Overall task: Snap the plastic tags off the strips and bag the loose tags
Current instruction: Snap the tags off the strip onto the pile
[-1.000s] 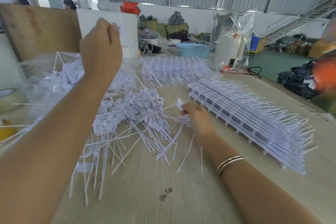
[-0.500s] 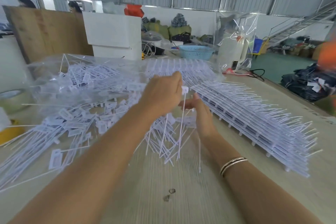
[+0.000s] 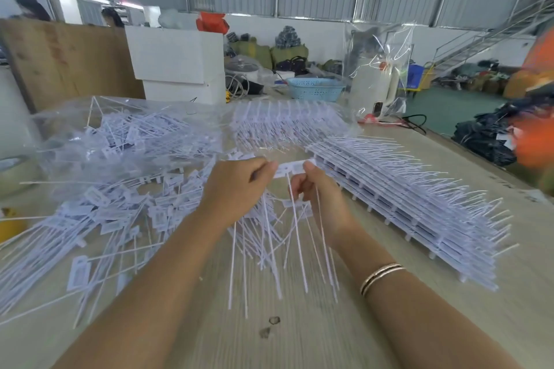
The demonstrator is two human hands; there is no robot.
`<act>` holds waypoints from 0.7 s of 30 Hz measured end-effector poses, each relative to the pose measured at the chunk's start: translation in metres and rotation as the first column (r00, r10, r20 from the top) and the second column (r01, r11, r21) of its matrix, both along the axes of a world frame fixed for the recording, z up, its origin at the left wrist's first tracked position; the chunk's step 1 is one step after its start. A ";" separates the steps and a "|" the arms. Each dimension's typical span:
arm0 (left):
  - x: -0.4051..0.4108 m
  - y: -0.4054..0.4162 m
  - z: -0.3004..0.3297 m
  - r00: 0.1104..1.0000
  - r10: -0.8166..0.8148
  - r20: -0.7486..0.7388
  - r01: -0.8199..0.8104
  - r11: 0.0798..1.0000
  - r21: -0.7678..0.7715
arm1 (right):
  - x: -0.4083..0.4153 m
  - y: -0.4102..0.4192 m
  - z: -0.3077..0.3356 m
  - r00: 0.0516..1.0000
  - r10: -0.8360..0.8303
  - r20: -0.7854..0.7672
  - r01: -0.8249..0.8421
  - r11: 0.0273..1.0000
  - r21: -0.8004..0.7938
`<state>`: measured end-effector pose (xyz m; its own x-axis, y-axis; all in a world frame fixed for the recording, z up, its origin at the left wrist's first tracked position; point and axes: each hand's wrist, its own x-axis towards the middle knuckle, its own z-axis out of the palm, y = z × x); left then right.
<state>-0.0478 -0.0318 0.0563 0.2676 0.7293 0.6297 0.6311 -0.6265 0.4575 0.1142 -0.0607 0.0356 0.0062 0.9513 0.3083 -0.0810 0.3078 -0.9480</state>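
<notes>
Above the near middle of the wooden table (image 3: 299, 347), both hands are raised close together. The left hand (image 3: 236, 186) and right hand (image 3: 317, 192) each curl their fingers round an end of a short strip of white tags (image 3: 292, 167), its thin tails hanging down. Beneath and to the left lies a heap of loose tags (image 3: 114, 213). To the right sits a stack of full strips (image 3: 404, 198). Farther left, a clear bag (image 3: 120, 135) holds more tags.
</notes>
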 end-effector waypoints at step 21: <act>0.013 -0.011 -0.007 0.909 -0.074 0.411 0.211 0.931 -0.298 | -0.018 -0.006 0.000 0.995 0.102 -0.007 -0.102 0.993 0.062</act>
